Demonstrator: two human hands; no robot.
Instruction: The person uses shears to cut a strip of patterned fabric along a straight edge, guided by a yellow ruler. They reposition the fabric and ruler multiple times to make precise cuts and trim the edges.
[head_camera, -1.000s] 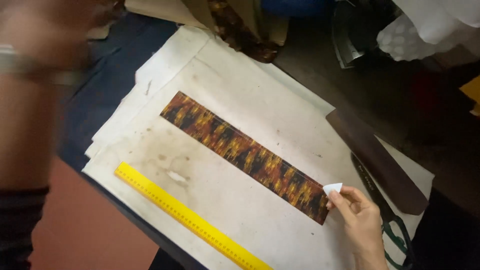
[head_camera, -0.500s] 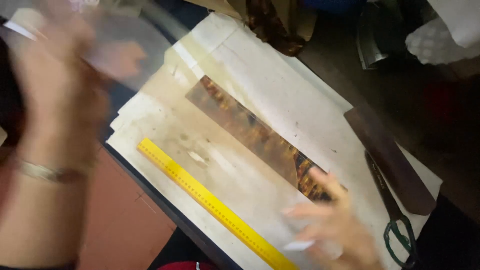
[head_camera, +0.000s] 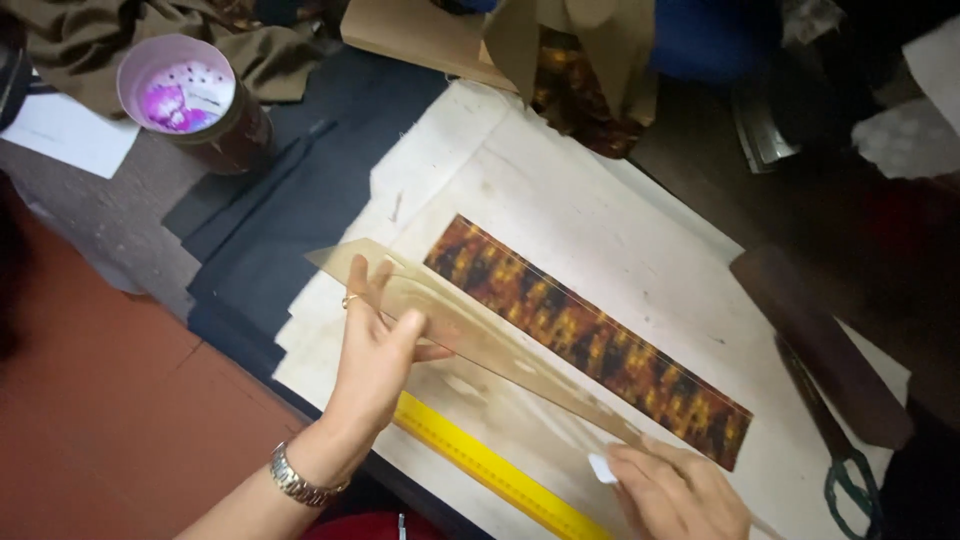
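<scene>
A long strip of orange-and-brown patterned fabric lies diagonally on a stained white cloth. A long clear curved ruler lies along the strip's near edge. My left hand, with a ring and a metal wristwatch, presses flat on the ruler's left part. My right hand rests on the ruler's right end and pinches a small white piece of chalk. A yellow straight ruler lies parallel below, partly under my left hand.
Dark-handled scissors and a long brown wooden bar lie at the right. A round tin with a purple inside stands at the upper left on dark fabric. Brown cloth and folded fabric pile up at the back.
My left hand has come down from the upper left with the clear curved ruler and laid it along the strip. My right hand has shifted down and left from the strip's end onto the ruler.
</scene>
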